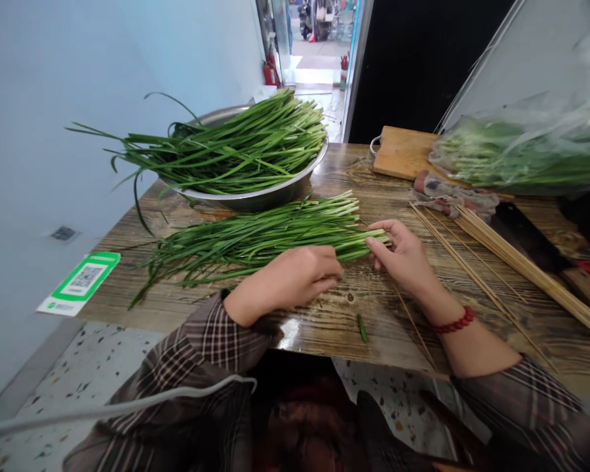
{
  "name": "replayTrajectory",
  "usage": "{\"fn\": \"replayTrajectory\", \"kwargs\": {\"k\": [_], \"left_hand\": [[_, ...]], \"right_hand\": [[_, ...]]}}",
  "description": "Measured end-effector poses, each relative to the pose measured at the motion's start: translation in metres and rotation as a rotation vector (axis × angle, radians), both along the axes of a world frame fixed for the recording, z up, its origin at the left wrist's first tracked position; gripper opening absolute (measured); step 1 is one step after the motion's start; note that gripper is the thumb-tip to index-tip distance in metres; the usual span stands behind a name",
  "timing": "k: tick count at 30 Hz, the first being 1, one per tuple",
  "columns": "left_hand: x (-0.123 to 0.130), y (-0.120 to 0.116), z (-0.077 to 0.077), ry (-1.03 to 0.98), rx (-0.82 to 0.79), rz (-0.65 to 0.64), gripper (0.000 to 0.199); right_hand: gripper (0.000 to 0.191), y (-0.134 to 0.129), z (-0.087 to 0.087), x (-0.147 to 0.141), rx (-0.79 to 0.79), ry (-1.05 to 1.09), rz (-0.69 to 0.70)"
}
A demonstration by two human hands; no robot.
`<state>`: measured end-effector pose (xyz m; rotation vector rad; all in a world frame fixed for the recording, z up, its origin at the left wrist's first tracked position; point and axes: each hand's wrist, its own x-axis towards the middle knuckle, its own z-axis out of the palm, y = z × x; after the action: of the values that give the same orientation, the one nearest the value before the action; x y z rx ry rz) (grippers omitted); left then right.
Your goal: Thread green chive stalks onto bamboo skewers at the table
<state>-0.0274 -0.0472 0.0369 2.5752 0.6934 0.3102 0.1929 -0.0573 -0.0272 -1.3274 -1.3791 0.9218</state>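
A pile of garlic chives point(255, 233) lies across the wooden table, pale stem ends to the right and green tips to the left. At the stem ends, my right hand point(400, 255) pinches a few chives between thumb and fingers. My left hand point(297, 275) is at the near side of the pile, fingers curled in; whatever they may hold is hidden. Behind the pile, a metal basin point(275, 196) is heaped with more chives point(246, 147). A short green piece point(362, 328) and a thin bamboo skewer point(413, 321) lie near the table's front edge.
On the right are bamboo skewers point(526, 262), a dark-bladed knife point(531, 236), a cutting board point(403, 152) and a clear plastic bag point(531, 147) of greens. A QR-code card point(83, 282) stands at the table's left edge. A white cable point(177, 393) crosses before me.
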Motion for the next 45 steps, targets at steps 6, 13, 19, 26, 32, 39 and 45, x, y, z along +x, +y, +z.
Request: {"fn": "replayTrajectory", "kwargs": {"k": [6,13,19,26,32,39,45], "left_hand": [[-0.001,-0.013,-0.026,0.364,0.355,0.104,0.020],[-0.007,-0.010,-0.035,0.130,0.271,0.111,0.022],[-0.023,-0.008,0.018,-0.592,-0.153,0.365,0.011],[-0.006,0.025,0.086,-0.785,0.060,0.377,0.004],[0.029,0.045,0.049,-0.341,0.423,0.328,0.013],[0.046,0.040,-0.019,-0.526,-0.302,0.471,0.015],[0.044,0.046,-0.021,-0.521,-0.325,0.462,0.013]], "right_hand": [[0.033,0.002,-0.003,0.002,0.024,-0.032,0.007],[0.029,0.004,-0.007,0.005,0.082,-0.078,0.019],[0.027,0.006,-0.009,0.004,0.114,-0.080,0.044],[0.027,-0.002,-0.002,0.001,0.150,-0.089,0.091],[0.022,-0.010,0.008,-0.003,0.247,-0.151,0.125],[0.021,-0.010,0.010,-0.003,0.216,-0.177,0.102],[0.022,-0.011,0.011,-0.005,0.187,-0.159,0.061]]}}
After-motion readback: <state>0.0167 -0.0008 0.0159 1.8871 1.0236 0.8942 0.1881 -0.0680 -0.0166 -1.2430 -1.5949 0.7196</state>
